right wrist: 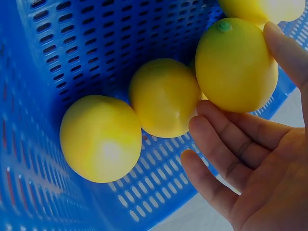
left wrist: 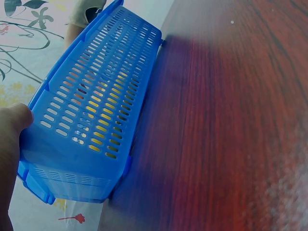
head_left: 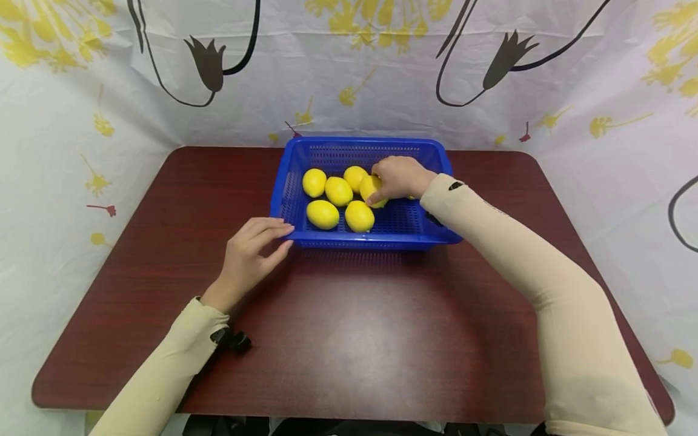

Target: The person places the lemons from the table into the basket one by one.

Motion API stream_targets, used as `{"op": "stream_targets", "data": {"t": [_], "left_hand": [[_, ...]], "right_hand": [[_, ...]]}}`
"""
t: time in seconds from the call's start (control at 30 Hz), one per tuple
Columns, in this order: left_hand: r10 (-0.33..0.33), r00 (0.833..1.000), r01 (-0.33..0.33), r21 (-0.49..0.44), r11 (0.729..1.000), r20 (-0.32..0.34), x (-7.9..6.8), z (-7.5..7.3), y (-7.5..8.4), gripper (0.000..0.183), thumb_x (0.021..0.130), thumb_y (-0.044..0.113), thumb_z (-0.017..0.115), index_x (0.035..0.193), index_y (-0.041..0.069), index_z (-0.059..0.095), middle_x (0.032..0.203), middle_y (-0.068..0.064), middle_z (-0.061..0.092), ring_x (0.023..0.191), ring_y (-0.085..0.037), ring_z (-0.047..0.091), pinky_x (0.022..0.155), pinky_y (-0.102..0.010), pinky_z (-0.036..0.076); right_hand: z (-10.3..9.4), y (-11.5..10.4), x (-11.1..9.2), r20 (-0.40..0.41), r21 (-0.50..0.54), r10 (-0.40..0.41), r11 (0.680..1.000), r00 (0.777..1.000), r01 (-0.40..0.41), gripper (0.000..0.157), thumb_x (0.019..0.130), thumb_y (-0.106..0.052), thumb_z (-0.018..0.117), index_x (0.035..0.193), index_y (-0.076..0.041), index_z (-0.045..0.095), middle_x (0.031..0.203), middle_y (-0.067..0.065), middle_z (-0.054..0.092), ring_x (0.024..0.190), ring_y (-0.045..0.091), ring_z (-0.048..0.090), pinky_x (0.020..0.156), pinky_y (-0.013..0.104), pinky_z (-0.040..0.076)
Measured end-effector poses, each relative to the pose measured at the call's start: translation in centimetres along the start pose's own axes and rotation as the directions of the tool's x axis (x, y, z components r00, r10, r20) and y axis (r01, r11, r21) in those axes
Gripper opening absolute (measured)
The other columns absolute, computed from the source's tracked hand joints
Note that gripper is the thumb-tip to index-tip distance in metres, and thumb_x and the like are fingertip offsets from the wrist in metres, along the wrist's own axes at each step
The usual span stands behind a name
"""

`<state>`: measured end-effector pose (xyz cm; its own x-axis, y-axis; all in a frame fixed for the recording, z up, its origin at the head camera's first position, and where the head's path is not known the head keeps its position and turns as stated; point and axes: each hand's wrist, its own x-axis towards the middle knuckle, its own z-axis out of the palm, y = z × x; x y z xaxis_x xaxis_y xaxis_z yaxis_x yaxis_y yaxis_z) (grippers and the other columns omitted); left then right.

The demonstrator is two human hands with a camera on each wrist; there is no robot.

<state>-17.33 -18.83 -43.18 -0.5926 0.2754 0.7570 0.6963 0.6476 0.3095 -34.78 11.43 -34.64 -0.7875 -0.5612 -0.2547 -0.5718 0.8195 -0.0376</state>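
Observation:
A blue plastic basket [head_left: 362,238] with slotted walls stands at the back middle of the table, several yellow lemons [head_left: 323,215] inside it. My right hand [head_left: 405,175] reaches over its right part and holds one lemon [right wrist: 236,67] between thumb and fingers. Two other lemons [right wrist: 101,139] lie beside that hand in the right wrist view. At the front left corner my left hand [head_left: 248,251] grips the rim, fingertips on top and thumb on the outer side. The left wrist view has the thumb [left wrist: 19,118] against the corner; the other fingers are hidden there.
The dark red wooden table [head_left: 349,339] has rounded corners and spreads in front of the basket and to both sides. A white patterned cloth [head_left: 349,79] hangs behind the table and along its sides. A small black device [head_left: 231,339] sits at the left wrist.

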Motion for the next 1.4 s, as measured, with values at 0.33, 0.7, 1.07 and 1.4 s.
{"op": "stream_targets", "data": {"t": [0.33,0.7,1.07,1.4], "left_hand": [[-0.006,1.0,0.006,-0.01,1.0,-0.01,0.0,0.1,0.0,0.03,0.079,0.011,0.081,0.109,0.009,0.076,0.106,-0.008,0.076,0.106,-0.026,0.067,0.103,-0.027,0.051],[-0.002,1.0,0.002,-0.005,1.0,0.005,0.0,0.0,0.1,0.028,0.081,0.013,0.079,0.109,0.009,0.076,0.107,-0.009,0.075,0.107,-0.026,0.067,0.107,-0.019,0.046],[-0.009,1.0,0.009,-0.006,1.0,0.007,0.0,0.1,0.1,0.028,0.082,0.013,0.079,0.11,0.009,0.076,0.107,-0.009,0.075,0.108,-0.026,0.067,0.108,-0.017,0.044],[-0.01,1.0,0.01,-0.005,1.0,0.006,0.0,0.1,0.0,0.029,0.082,0.013,0.079,0.11,0.009,0.076,0.108,-0.009,0.075,0.108,-0.026,0.066,0.109,-0.017,0.044]], "right_hand": [[0.5,-0.3,-0.3,-0.015,-0.016,-0.012,1.0,1.0,0.012,0.049,0.08,-0.057,0.074,0.095,-0.012,0.066,0.08,0.005,0.062,0.071,0.021,0.052,0.06,0.032,0.039],[1.4,-0.3,0.1,-0.005,-0.072,-0.019,0.997,1.0,0.018,0.053,0.078,-0.058,0.074,0.101,-0.011,0.067,0.087,0.005,0.064,0.076,0.021,0.054,0.063,0.033,0.043],[1.7,-0.7,0.1,0.038,-0.089,-0.002,0.996,0.999,0.006,0.051,0.079,-0.06,0.073,0.094,-0.012,0.063,0.083,0.003,0.057,0.074,0.019,0.051,0.061,0.03,0.039],[1.9,-0.7,0.1,0.017,-0.095,-0.012,0.995,1.0,0.013,0.052,0.078,-0.059,0.073,0.095,-0.012,0.063,0.084,0.003,0.058,0.075,0.02,0.051,0.06,0.031,0.04]]}}
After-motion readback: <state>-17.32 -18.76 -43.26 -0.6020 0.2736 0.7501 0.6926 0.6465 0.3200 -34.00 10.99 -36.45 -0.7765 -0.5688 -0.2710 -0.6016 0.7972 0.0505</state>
